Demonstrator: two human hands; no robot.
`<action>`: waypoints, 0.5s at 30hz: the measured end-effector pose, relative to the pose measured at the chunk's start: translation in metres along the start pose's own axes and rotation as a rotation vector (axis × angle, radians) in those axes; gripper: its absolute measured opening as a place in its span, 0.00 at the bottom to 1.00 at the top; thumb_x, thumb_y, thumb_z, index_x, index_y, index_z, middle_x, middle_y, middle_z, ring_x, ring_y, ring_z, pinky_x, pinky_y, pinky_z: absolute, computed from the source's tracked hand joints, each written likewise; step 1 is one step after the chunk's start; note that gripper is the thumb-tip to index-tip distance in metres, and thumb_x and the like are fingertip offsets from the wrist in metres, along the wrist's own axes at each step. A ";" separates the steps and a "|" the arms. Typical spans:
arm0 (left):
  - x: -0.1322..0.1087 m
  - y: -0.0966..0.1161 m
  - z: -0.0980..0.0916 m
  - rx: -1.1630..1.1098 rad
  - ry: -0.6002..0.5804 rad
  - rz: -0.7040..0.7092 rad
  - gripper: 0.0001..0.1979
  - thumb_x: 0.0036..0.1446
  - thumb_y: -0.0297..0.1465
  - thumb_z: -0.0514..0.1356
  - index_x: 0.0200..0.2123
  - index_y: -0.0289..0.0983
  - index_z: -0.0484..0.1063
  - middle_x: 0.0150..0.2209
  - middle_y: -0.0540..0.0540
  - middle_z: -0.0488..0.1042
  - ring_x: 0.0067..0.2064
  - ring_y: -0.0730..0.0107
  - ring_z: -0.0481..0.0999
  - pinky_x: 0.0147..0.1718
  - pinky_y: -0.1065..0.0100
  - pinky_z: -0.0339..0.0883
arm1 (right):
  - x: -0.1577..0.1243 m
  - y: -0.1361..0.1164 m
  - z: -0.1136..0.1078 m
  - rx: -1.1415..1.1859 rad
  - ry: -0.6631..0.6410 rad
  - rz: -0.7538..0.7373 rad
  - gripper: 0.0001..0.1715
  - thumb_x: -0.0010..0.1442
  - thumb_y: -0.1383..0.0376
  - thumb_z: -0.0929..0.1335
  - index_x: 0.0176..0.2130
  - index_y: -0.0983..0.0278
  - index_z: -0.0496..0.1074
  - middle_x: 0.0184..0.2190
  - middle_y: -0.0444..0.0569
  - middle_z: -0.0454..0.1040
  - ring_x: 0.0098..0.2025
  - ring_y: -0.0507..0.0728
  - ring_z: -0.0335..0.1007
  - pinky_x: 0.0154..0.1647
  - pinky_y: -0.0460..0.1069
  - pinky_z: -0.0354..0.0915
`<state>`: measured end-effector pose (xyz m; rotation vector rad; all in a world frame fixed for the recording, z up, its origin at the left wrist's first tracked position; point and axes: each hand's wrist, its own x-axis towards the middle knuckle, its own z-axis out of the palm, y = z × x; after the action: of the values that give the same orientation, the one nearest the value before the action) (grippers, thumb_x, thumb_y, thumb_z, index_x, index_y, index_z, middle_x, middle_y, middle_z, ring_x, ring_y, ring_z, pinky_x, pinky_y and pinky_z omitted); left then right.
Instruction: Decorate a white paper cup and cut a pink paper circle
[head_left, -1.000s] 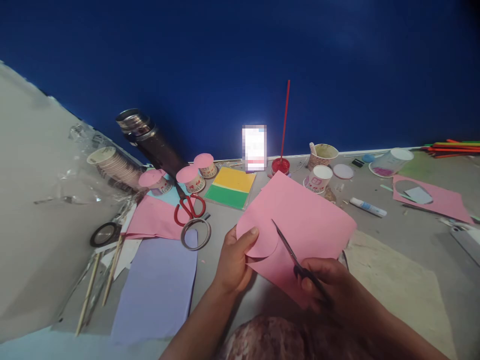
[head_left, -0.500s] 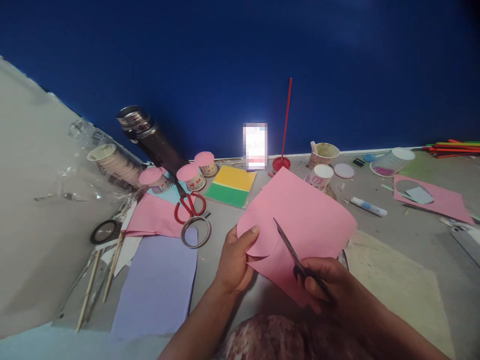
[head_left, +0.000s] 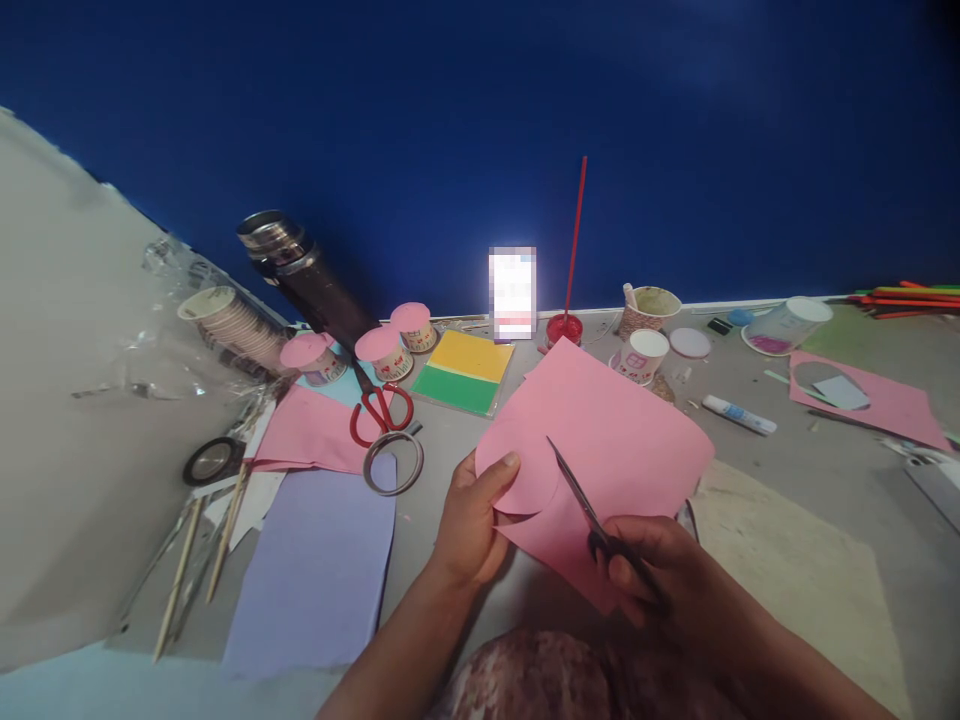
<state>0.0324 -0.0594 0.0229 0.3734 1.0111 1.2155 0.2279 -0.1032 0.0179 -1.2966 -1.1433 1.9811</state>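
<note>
A large pink paper sheet (head_left: 600,430) is held up over the table by my left hand (head_left: 476,520), thumb on top and fingers underneath. A curved cut runs partway round a circular outline beside the thumb. My right hand (head_left: 652,565) grips black-handled scissors (head_left: 581,490), whose blades lie across the face of the sheet, pointing up and left. The fingers are closed round the handles. Whether the paper sits between the blades I cannot tell.
To the left are red-handled scissors (head_left: 371,415), a tape roll (head_left: 392,463), purple paper (head_left: 315,570) and several pink-topped cups (head_left: 382,350). A black flask (head_left: 307,280) leans behind them. A glue tube (head_left: 739,414), a decorated cup (head_left: 639,355) and cut pink paper (head_left: 892,395) lie right.
The view has shifted very slightly. My hands, the pink paper sheet and the scissors look almost the same as before.
</note>
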 end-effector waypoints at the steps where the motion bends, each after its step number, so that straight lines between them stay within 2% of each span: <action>1: 0.000 0.000 0.000 0.001 0.001 0.002 0.25 0.42 0.37 0.80 0.43 0.32 0.84 0.36 0.41 0.87 0.40 0.52 0.87 0.45 0.57 0.80 | 0.000 0.001 0.000 0.004 0.001 0.003 0.30 0.55 0.43 0.75 0.23 0.61 0.66 0.15 0.38 0.60 0.19 0.47 0.49 0.22 0.46 0.47; 7: 0.001 0.001 0.000 0.008 0.000 0.007 0.24 0.42 0.37 0.80 0.42 0.31 0.84 0.36 0.40 0.87 0.41 0.51 0.87 0.44 0.57 0.80 | 0.001 0.004 -0.001 -0.007 0.021 0.007 0.27 0.56 0.47 0.75 0.22 0.61 0.64 0.15 0.38 0.60 0.19 0.47 0.48 0.21 0.46 0.46; 15: 0.000 0.001 0.001 0.005 -0.017 -0.011 0.24 0.43 0.37 0.79 0.42 0.31 0.83 0.35 0.40 0.86 0.40 0.51 0.87 0.43 0.57 0.80 | 0.003 0.010 -0.008 -0.014 0.019 0.045 0.15 0.53 0.57 0.73 0.24 0.62 0.68 0.15 0.40 0.65 0.19 0.48 0.55 0.22 0.45 0.50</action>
<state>0.0324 -0.0588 0.0237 0.3805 1.0004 1.1980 0.2342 -0.1028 0.0066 -1.3570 -1.1306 1.9922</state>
